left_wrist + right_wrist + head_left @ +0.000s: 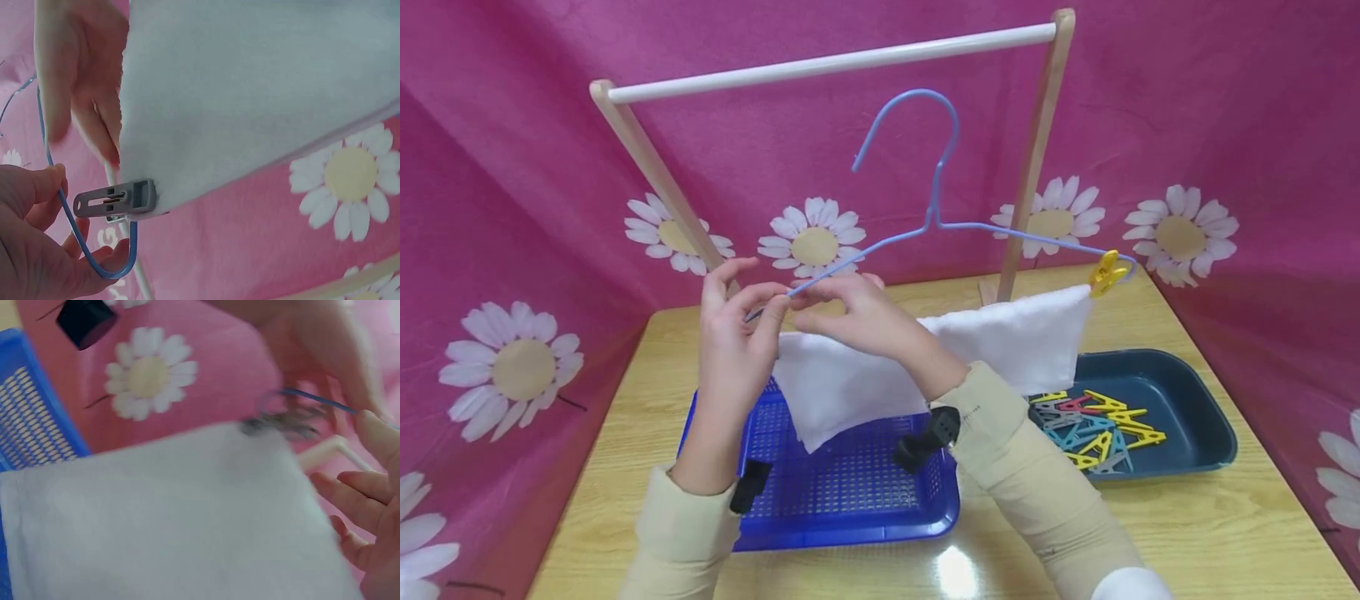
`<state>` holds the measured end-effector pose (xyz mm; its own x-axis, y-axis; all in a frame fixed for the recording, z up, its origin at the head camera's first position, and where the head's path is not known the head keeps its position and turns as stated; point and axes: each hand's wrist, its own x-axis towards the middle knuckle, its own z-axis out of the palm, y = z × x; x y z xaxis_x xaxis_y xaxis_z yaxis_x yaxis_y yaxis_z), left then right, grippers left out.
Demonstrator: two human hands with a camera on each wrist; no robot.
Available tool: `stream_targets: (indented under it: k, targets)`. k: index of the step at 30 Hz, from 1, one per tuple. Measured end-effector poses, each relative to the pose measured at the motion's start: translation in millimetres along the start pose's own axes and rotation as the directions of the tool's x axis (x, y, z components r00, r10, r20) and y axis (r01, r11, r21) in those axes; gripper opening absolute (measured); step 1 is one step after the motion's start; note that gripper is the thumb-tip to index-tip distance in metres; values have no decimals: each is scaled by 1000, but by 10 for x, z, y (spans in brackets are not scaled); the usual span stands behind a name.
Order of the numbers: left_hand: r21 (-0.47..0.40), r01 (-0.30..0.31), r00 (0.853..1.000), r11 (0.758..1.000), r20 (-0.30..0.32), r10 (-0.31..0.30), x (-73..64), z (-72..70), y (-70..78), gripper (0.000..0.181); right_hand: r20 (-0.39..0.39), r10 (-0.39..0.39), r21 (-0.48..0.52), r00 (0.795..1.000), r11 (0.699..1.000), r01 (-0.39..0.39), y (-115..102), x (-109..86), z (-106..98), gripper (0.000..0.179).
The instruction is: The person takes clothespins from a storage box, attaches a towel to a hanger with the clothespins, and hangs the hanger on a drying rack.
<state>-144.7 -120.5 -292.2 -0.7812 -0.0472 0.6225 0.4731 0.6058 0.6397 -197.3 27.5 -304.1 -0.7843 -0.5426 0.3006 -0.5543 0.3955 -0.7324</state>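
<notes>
A blue wire hanger (880, 242) is held up over the table, with a white cloth (1022, 337) hanging from its two ends. My left hand (733, 333) pinches the hanger's left end between thumb and fingers. There a grey clothespin (119, 199) clips the cloth's corner beside the wire bend. At the other end, a yellow clothespin (1105, 273) clips the opposite corner. My right hand (865, 312) is close by the left end, its thumb and fingers apart alongside the wire, as the left wrist view shows. The right wrist view blurs the grey clothespin.
Below the cloth sits a blue perforated basket (850, 533). To the right, a dark tray (1195, 417) contains several colored clothespins (1090, 425). Behind the hanger stands a wooden rack with a white bar (835, 62). Pink flowered fabric (550, 167) surrounds the wooden table (1247, 517).
</notes>
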Motion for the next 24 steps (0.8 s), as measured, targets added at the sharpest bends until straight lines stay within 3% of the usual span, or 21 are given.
stream_targets:
  k: [3,5,7,8,9,10,13,16,19,21,22,23,24]
  targets:
    - [31,5,1000,1000,-16,-4,21,-76,-18,8,-60,20,146,998,989,-11,31,-180,-134,30]
    - [27,26,1000,999,-15,-26,29,-127,-39,8,-115,-1,168,993,986,20,49,-325,-191,27]
    - [8,70,998,998,4,-70,41,-185,-53,9,-206,-99,162,974,978,134,75,-478,-235,21]
    - [-12,94,995,995,16,-94,48,-215,-58,10,-266,-172,134,949,968,213,91,-552,-262,18]
    - [-38,122,992,992,33,-121,56,-247,-60,11,-339,-257,94,905,948,305,115,-620,-291,14]
    - [-56,149,988,987,47,-146,69,-282,-57,12,-413,-345,46,843,917,397,133,-684,-330,13]
    - [-113,199,979,973,75,-192,103,-382,-44,14,-627,-485,-88,610,822,563,160,-863,-480,23]
    - [-121,217,974,969,89,-207,134,-461,-36,16,-808,-447,-159,384,793,587,151,-1021,-642,35]
    - [-85,225,970,971,110,-215,147,-518,-34,18,-924,-337,-190,179,813,550,111,-1145,-810,28]
    - [-49,230,967,972,125,-223,142,-549,-32,19,-963,-257,-178,84,838,516,89,-1218,-930,18]
    - [-33,233,965,972,132,-227,135,-563,-27,19,-974,-219,-160,63,853,496,84,-1254,-993,13]
    - [-12,238,962,971,140,-234,124,-576,-25,20,-980,-187,-138,60,872,471,87,-1291,-1056,12]
    - [9,237,960,971,149,-236,113,-587,-24,20,-984,-162,-111,80,892,438,102,-1331,-1118,13]
